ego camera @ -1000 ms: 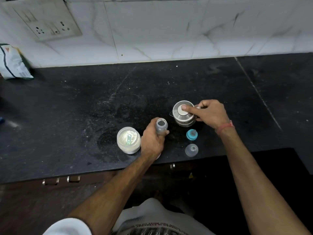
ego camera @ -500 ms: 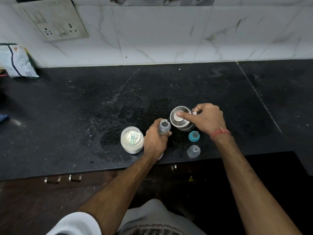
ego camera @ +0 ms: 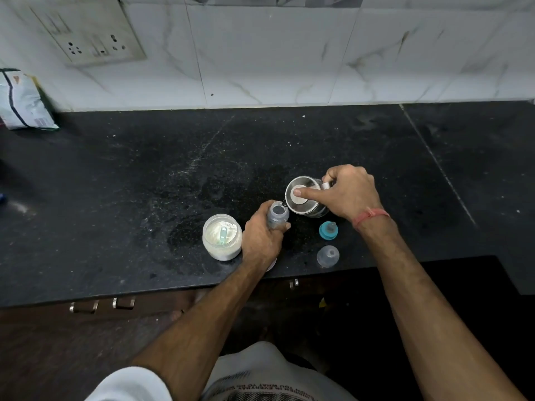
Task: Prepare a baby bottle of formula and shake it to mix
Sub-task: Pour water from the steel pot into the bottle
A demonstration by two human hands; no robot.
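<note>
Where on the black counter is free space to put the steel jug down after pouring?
Bare counter lies right of the steel jug, toward the seam, and behind it up to the wall tiles. The left stretch between the packet and the powder jar is free too. The front edge is crowded: bottle, teal ring, clear cap.

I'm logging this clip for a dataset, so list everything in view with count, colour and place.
bottle: one, grey, open-topped, near the counter's front, held by the left hand
kettle: one, steel, lidded, tilted with its spout at the bottle's mouth
jar: one, clear, holding white powder and a pale scoop, left of the bottle
teat ring: one, teal, right of the bottle
cap: one, clear, in front of the ring
packet: one, white, far left by the wall
socket plate: one, white, on the wall
counter: one, black
left hand: grips the bottle
right hand: holds the kettle's handle, forefinger on the lid
</note>
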